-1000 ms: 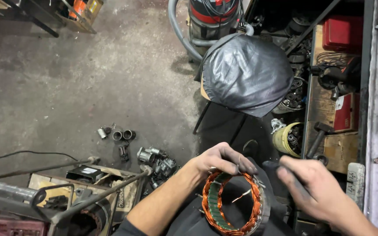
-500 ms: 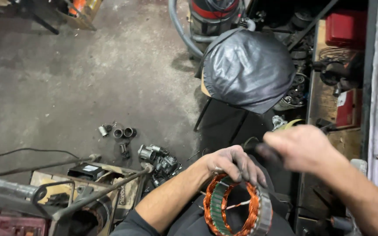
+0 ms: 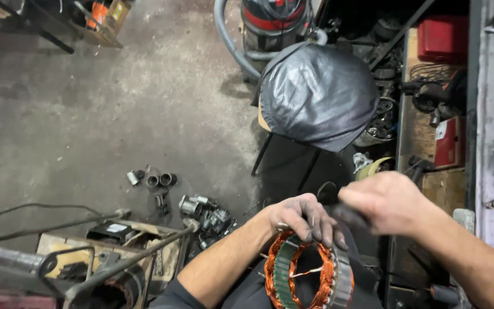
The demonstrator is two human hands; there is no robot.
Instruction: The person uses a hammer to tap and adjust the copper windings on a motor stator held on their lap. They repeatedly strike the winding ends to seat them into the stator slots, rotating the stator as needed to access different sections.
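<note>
Copper windings sit exposed in the stator [image 3: 309, 273] we clamp with our left hand [image 3: 301, 217], right hand [image 3: 387, 201] fisted on a blurred tool [image 3: 347, 214].

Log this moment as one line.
left hand: grips stator rim | right hand: holds dark tool, blurred | stool beyond

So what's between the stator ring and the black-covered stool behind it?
In the head view, both hands: the left hand grips the stator ring's top edge, and the right hand holds a dark, blurred tool just above, before the stool.
</note>
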